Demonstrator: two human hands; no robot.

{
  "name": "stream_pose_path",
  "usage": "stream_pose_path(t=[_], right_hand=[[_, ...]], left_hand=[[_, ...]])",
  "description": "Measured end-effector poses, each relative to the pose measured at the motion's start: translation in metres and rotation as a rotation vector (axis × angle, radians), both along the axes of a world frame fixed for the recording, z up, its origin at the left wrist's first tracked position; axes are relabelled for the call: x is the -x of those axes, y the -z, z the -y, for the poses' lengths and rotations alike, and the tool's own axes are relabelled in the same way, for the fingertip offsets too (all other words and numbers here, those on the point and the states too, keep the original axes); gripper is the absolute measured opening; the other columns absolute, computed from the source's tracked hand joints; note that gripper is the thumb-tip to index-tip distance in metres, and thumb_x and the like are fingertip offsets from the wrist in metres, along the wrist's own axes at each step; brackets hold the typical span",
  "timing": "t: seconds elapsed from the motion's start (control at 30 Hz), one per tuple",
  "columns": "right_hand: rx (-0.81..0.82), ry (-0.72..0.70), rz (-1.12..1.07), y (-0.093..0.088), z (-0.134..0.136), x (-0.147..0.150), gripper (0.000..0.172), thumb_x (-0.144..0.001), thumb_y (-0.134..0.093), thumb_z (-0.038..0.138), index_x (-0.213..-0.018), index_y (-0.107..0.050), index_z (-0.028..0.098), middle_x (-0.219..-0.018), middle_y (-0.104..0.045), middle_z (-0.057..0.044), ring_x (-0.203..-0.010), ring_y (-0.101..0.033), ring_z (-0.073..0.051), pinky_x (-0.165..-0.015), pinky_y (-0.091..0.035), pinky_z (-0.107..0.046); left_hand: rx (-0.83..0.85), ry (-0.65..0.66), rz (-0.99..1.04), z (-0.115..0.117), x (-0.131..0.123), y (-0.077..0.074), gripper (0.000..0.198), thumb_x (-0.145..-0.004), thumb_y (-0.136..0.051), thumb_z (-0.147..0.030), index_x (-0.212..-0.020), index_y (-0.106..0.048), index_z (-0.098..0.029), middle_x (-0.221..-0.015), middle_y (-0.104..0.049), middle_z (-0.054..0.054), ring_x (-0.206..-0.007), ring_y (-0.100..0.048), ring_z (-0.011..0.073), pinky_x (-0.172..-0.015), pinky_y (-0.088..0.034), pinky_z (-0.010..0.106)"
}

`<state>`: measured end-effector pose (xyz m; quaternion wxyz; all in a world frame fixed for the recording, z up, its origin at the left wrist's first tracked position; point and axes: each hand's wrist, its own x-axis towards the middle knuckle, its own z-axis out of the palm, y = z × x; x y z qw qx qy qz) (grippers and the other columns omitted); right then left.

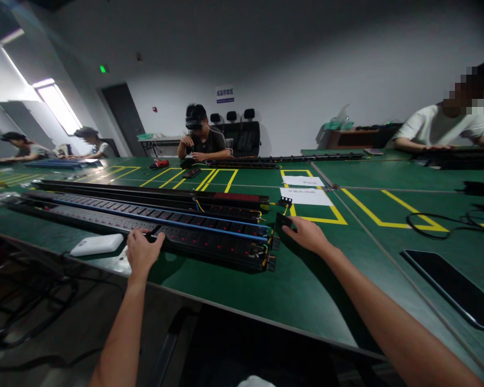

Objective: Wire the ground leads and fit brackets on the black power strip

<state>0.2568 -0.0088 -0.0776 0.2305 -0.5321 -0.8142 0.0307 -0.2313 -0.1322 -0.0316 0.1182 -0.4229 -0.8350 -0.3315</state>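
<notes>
Several long black power strips [210, 239] with rows of sockets and red dots lie side by side on the green table, two blue rails running along them. My left hand [142, 248] is closed on the near edge of the closest strip, thumb over its top. At the strips' right ends, short wires and small black end pieces [271, 263] stick out. Just right of those ends, my right hand [306, 232] pinches a small flat black plate [283, 221] between thumb and fingers. Its fingertips are partly hidden behind the plate.
A white power bank [97, 244] lies left of my left hand. To the right are a phone [452, 285] and a black cable [427, 223]. White paper sheets [305, 196] lie beyond my right hand. Across the table a person [204, 140] works; another sits far right.
</notes>
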Motion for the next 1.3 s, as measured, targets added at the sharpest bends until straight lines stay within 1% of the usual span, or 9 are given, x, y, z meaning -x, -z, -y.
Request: stream_pose_path(t=[0.27, 0.43, 0.67, 0.77, 0.9, 1.13, 1.3], right_hand=[[0.001, -0.006, -0.002, -0.0002, 0.0006, -0.0003, 0.039, -0.096, -0.046, 0.045, -0.120, -0.067, 0.021, -0.116, -0.072, -0.014, -0.099, -0.068, -0.033, -0.074, -0.049, -0.040], [-0.003, -0.007, -0.009, -0.0012, 0.0016, 0.0000, 0.036, -0.096, -0.048, 0.043, -0.120, -0.068, 0.024, -0.115, -0.072, -0.013, -0.099, -0.068, -0.032, -0.074, -0.050, -0.040], [0.005, 0.000, 0.000, -0.0027, 0.0021, 0.0010, 0.036, -0.096, -0.047, 0.042, -0.118, -0.068, 0.023, -0.113, -0.073, -0.014, -0.098, -0.068, -0.033, -0.073, -0.050, -0.040], [0.012, -0.002, 0.003, -0.0036, 0.0026, 0.0011, 0.037, -0.096, -0.047, 0.042, -0.119, -0.067, 0.022, -0.114, -0.073, -0.014, -0.100, -0.068, -0.034, -0.073, -0.049, -0.040], [0.007, -0.001, -0.008, -0.0039, 0.0033, 0.0009, 0.035, -0.096, -0.048, 0.042, -0.119, -0.067, 0.023, -0.114, -0.073, -0.013, -0.099, -0.069, -0.032, -0.072, -0.049, -0.039], [0.014, 0.004, 0.008, -0.0047, 0.0028, 0.0007, 0.035, -0.097, -0.048, 0.042, -0.118, -0.067, 0.022, -0.113, -0.073, -0.013, -0.098, -0.068, -0.032, -0.072, -0.048, -0.037], [0.016, 0.014, 0.015, -0.0057, 0.0027, 0.0009, 0.034, -0.097, -0.049, 0.041, -0.118, -0.066, 0.021, -0.114, -0.072, -0.014, -0.098, -0.068, -0.031, -0.073, -0.048, -0.037]], left_hand=[[0.005, 0.007, -0.017, -0.0020, 0.0009, 0.0004, 0.049, -0.079, -0.057, -0.048, -0.113, -0.058, -0.013, -0.135, -0.053, 0.022, -0.130, -0.048, 0.0402, -0.107, -0.042, 0.053], [-0.017, 0.006, -0.003, -0.0036, 0.0024, 0.0024, 0.051, -0.077, -0.057, -0.049, -0.112, -0.059, -0.012, -0.136, -0.053, 0.022, -0.130, -0.048, 0.0399, -0.109, -0.041, 0.051], [-0.061, 0.030, -0.083, -0.0041, 0.0034, 0.0084, 0.050, -0.079, -0.055, -0.047, -0.112, -0.059, -0.010, -0.133, -0.054, 0.023, -0.129, -0.048, 0.0388, -0.111, -0.039, 0.050], [-0.057, 0.023, -0.078, -0.0033, 0.0026, 0.0078, 0.050, -0.078, -0.055, -0.048, -0.112, -0.060, -0.010, -0.132, -0.054, 0.023, -0.129, -0.049, 0.0388, -0.111, -0.040, 0.049], [-0.048, 0.020, -0.080, -0.0021, 0.0014, 0.0055, 0.051, -0.078, -0.055, -0.049, -0.113, -0.060, -0.011, -0.130, -0.055, 0.023, -0.128, -0.049, 0.0389, -0.110, -0.040, 0.049], [-0.033, 0.003, -0.109, -0.0017, -0.0001, 0.0059, 0.054, -0.080, -0.054, -0.051, -0.116, -0.059, -0.011, -0.128, -0.057, 0.023, -0.125, -0.051, 0.0413, -0.104, -0.045, 0.053], [-0.012, -0.003, -0.081, -0.0024, -0.0021, 0.0035, 0.055, -0.081, -0.053, -0.050, -0.117, -0.058, -0.010, -0.132, -0.055, 0.024, -0.128, -0.050, 0.0414, -0.107, -0.042, 0.052]])
